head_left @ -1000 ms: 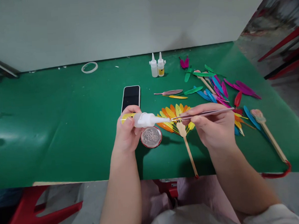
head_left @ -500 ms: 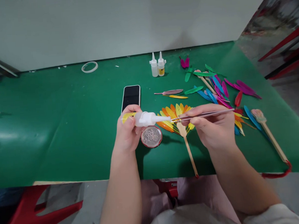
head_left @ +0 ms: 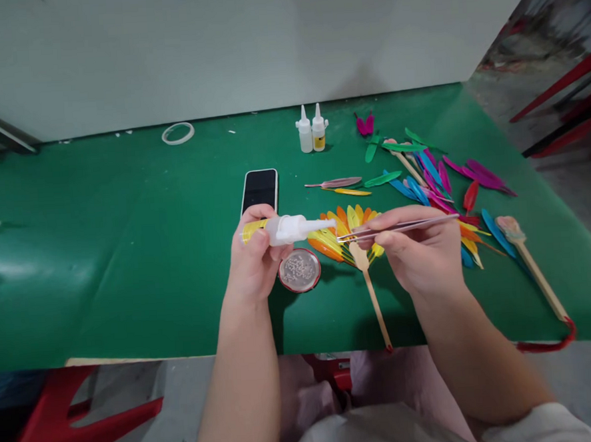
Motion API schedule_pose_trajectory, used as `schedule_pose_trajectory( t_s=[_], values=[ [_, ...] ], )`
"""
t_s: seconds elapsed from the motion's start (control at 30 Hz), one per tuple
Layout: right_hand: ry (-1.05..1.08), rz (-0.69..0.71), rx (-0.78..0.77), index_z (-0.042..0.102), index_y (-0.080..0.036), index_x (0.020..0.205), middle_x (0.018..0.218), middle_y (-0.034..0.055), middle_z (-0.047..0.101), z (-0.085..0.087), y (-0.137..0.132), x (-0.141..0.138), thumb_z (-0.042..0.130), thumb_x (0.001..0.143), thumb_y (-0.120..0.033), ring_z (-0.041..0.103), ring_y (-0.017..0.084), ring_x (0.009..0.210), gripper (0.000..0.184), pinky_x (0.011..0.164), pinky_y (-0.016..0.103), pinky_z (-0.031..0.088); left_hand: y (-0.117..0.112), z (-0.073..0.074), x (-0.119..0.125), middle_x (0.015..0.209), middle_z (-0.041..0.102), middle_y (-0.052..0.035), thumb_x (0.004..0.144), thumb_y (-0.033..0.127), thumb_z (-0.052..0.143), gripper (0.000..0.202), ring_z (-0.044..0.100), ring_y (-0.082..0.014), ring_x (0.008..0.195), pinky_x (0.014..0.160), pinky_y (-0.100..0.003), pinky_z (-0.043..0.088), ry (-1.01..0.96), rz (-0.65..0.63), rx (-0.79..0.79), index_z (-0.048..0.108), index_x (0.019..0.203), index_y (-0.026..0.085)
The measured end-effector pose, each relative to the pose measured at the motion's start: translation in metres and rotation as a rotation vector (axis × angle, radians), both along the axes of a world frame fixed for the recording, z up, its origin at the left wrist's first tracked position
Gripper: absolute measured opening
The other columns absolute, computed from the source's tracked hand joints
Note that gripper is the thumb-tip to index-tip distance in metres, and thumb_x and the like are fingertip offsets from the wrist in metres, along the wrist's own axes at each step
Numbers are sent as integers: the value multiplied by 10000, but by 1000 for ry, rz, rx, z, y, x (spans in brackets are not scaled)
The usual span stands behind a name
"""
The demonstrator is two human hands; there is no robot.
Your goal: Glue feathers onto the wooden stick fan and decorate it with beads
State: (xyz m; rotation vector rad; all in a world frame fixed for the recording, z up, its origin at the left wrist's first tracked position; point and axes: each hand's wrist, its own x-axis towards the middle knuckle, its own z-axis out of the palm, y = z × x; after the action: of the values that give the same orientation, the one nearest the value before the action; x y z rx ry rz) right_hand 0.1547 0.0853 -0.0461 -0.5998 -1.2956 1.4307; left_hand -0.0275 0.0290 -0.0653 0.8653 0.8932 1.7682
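My left hand is closed around a glue bottle with a yellow label, held on its side with the nozzle pointing right. In my right hand are thin tweezers, their tips just below the nozzle's end. Whether the tips grip anything is too small to tell. Beneath both hands lies a fan of yellow and orange feathers on a wooden handle. A small round dish with a red rim, holding tiny pale beads, sits below the bottle.
A phone lies beyond my left hand. Two more glue bottles stand near the wall, and a tape ring lies farther left. Coloured feathers and another feather fan handle spread over the right side of the green table.
The nozzle has tilted slightly upward and come away from the tweezer tips, which sit a little lower. My right hand has shifted very slightly left.
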Motion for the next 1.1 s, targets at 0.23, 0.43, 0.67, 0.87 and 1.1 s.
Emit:
schedule_pose_trajectory(
  t_s=[0.23,0.43,0.67,0.87,1.1],
  values=[
    [-31,-62,-16,680,-251,703,655,-14,708,-2,2,0,752,626,-296,658,164,544,115,551,318,574,-1,0,0,433,427,71,709,458,656,311,359,-43,384,405,-159,352,17,-45,38,548,845,200],
    [-28,-82,-26,674,-251,705,646,-17,705,-1,2,-2,750,626,-310,659,160,543,124,554,309,581,-2,0,0,431,426,71,708,455,659,314,363,-44,384,407,-158,362,17,-70,41,549,850,198],
    [-5,-49,-47,677,-239,716,660,-16,708,-1,1,-1,755,624,-295,658,156,539,133,557,306,577,-1,0,0,438,431,69,713,440,658,303,367,-43,389,412,-157,361,17,-72,49,555,856,193],
    [-12,-53,-72,677,-243,735,684,-10,711,0,0,2,745,637,-275,664,162,569,124,584,321,585,0,0,0,436,442,70,690,438,681,322,369,-40,381,406,-154,356,12,-66,28,543,841,190],
    [-28,-80,-41,670,-241,732,685,-10,710,0,0,2,730,653,-279,660,162,575,106,577,324,586,-1,0,0,440,431,76,679,451,687,337,365,-37,385,412,-154,358,17,-63,18,544,843,194]
  ],
)
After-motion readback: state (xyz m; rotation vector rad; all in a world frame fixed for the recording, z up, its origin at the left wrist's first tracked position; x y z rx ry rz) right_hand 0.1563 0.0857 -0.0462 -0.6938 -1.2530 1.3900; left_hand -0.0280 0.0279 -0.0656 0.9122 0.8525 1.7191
